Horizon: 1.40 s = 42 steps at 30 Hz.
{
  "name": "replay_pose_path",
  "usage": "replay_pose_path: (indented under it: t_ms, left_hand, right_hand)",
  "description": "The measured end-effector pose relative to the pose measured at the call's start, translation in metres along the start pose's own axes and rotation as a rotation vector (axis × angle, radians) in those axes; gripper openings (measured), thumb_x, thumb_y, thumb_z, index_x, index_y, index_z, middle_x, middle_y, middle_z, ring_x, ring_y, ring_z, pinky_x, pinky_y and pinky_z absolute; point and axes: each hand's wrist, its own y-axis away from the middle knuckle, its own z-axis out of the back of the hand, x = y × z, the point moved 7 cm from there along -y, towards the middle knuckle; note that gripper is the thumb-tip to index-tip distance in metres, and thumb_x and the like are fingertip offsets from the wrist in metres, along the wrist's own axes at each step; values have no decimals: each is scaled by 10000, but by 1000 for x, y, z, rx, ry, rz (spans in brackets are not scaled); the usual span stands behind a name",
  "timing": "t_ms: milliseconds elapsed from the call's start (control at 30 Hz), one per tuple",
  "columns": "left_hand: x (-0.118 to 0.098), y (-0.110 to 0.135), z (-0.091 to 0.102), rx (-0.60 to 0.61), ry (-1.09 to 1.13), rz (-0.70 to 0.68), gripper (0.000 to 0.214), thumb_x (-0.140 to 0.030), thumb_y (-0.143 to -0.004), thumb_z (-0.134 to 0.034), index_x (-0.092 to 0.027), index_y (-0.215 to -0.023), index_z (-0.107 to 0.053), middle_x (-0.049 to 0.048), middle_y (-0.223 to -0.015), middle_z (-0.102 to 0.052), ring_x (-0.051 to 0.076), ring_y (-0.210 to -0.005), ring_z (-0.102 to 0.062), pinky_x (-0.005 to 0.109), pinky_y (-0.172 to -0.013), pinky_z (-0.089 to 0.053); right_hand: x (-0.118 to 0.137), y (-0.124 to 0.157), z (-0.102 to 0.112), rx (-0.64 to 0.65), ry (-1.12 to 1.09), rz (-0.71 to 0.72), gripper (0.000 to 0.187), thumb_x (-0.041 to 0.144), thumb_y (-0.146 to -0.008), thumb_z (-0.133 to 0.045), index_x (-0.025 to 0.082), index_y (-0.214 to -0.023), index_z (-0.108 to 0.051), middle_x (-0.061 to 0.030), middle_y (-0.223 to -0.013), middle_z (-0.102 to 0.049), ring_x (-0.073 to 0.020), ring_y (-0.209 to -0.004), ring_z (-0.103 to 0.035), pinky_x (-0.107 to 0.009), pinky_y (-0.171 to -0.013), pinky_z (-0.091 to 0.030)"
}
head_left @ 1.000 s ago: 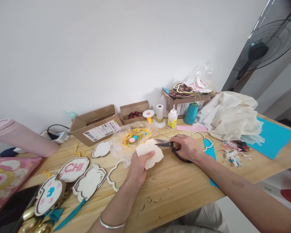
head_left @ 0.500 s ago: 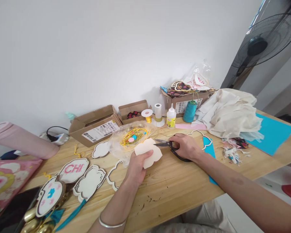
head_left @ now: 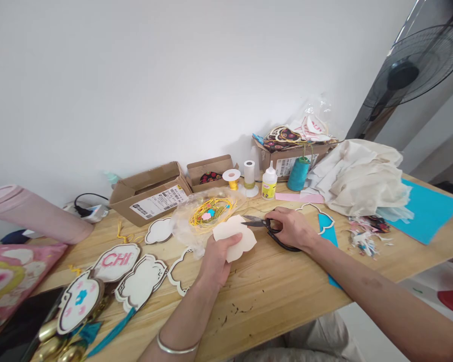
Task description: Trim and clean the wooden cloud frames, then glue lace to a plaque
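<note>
My left hand point(head_left: 216, 262) pinches a cream cloud-shaped cutout point(head_left: 237, 237) just above the wooden table point(head_left: 287, 291). My right hand point(head_left: 292, 229) is closed through the handles of black scissors point(head_left: 269, 229), whose blades are parted at the cutout's upper right edge. Behind the cutout lies a clear plastic bag of yellow cord and small coloured pieces point(head_left: 207, 212).
Cloud-shaped plaques, one lettered "CHI" point(head_left: 115, 261), lie at the left. Cardboard boxes point(head_left: 151, 193), thread spools point(head_left: 298, 173) and a glue bottle point(head_left: 269, 184) line the wall. Cream cloth point(head_left: 362, 176), blue sheet point(head_left: 426, 211) and scraps point(head_left: 364, 236) are at the right; a fan point(head_left: 411, 70) stands beyond.
Both hands keep their hold and stay in place. The scissors' blades shift slightly at the cutout's edge. The view wobbles a little.
</note>
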Motion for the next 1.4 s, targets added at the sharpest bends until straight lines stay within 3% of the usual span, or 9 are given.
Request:
replay_pose_path:
  t_ms: [133, 300, 500, 700, 833, 1000, 1200, 1400]
  left_hand:
    - [0, 6, -4, 2, -13, 41, 377, -140, -551, -700, -94, -915, -617, 120, -891, -670, 209, -725, -625, 265, -542, -488]
    - [-6, 12, -10, 30, -43, 12, 367, -155, -546, -709, -89, -899, -630, 114, -863, -679, 218, -761, -628, 251, -551, -489]
    - [-7, 4, -4, 19, -28, -49, 355, -171, -592, -682, -103, -935, -621, 114, -939, -665, 207, -762, -626, 249, -549, -484]
    - [-7, 4, -2, -14, -37, -21, 360, -172, -556, -699, -99, -903, -635, 109, -894, -678, 212, -748, -632, 235, -525, -472]
    - [-6, 7, -3, -6, -51, 6, 415, -173, -536, -714, -97, -936, -634, 122, -897, -679, 230, -773, -633, 248, -534, -476]
    - [-2, 11, -10, 36, -42, 51, 441, -178, -508, -733, -96, -933, -643, 119, -860, -687, 240, -775, -634, 270, -572, -488]
    - [-5, 6, -6, 37, -20, -27, 359, -173, -582, -690, -111, -930, -627, 107, -917, -673, 217, -769, -629, 258, -555, -482]
    - [-3, 4, -3, -7, -25, -1, 342, -160, -558, -703, -109, -887, -628, 91, -848, -680, 187, -684, -625, 269, -571, -483]
  right_hand:
    - [-4, -3, -4, 31, 54, -49, 243, 160, -657, -492, 210, -843, -640, -37, -737, -613, -155, -669, -546, -227, -539, -346]
    - [-18, -3, -2, -46, 53, -149, 225, 221, -685, -504, 225, -863, -640, -28, -740, -620, -156, -645, -547, -236, -535, -344]
    - [-8, 2, 0, -41, -19, -30, 246, 174, -650, -507, 206, -859, -631, -33, -751, -610, -148, -678, -548, -224, -566, -366]
    - [-3, 1, -1, 16, 36, -27, 259, 148, -642, -494, 204, -850, -638, -37, -732, -602, -151, -661, -540, -228, -548, -351]
    - [-6, -2, -3, 62, 53, -91, 260, 145, -640, -501, 210, -847, -645, -37, -737, -616, -152, -659, -542, -230, -544, -343]
    - [-20, -3, 1, -12, 55, -207, 222, 223, -680, -510, 223, -855, -646, -34, -749, -626, -160, -661, -549, -230, -532, -341]
    - [-8, 3, 3, -41, -39, -50, 255, 165, -652, -504, 203, -864, -639, -36, -762, -618, -149, -679, -551, -222, -566, -364]
    - [-2, 1, 0, 39, 45, -51, 280, 125, -621, -492, 206, -842, -644, -31, -701, -593, -146, -636, -526, -224, -529, -331]
